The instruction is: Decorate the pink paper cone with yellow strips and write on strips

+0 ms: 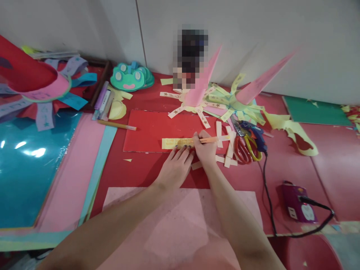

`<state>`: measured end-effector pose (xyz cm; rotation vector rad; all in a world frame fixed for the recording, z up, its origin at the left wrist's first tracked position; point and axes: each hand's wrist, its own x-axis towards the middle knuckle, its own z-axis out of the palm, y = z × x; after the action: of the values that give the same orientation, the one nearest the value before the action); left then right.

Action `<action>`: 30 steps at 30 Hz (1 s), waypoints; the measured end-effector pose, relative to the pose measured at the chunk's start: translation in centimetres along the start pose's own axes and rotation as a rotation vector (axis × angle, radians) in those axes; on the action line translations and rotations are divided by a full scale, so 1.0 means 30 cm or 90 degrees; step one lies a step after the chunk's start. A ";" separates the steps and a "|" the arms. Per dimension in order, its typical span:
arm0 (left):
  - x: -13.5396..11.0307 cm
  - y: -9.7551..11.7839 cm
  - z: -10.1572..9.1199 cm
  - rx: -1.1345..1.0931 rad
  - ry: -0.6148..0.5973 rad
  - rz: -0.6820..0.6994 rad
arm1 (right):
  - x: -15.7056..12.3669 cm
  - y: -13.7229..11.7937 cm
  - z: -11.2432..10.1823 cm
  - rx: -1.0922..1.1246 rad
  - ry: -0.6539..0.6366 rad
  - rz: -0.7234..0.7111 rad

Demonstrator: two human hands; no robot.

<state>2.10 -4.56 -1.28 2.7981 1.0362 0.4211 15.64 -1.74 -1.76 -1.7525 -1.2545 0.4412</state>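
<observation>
My right hand (206, 149) is closed around an orange pen (209, 140) with a clear cap end. Under its tip lies a yellow paper strip (171, 142) with rows of small orange marks. My left hand (177, 165) rests flat, fingers stretched out, with the fingertips on the strip's lower edge. The strip lies on a red board (149, 125). Several cream paper strips (230, 146) are scattered right of my right hand, one partly under my wrist. The pen's tip is hidden by my fingers.
Scissors (244, 149) and a blue glue gun (254, 135) lie at the right, its cord running to a purple power box (298, 202). Pink paper cones (267, 78) stand behind. Green frog cutouts (129, 78), a second pen (116, 125) and coloured sheets (67, 172) are at left.
</observation>
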 end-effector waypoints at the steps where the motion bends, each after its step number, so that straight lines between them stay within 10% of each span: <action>1: 0.000 0.000 -0.001 0.001 0.000 0.000 | 0.000 0.000 0.000 -0.003 0.000 0.002; 30: 0.006 0.007 -0.010 0.003 -0.016 0.004 | 0.004 0.025 -0.007 0.042 -0.004 -0.008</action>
<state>2.25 -4.60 -0.92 2.8038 1.0250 0.3848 16.25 -1.78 -2.25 -1.6882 -1.2417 0.4763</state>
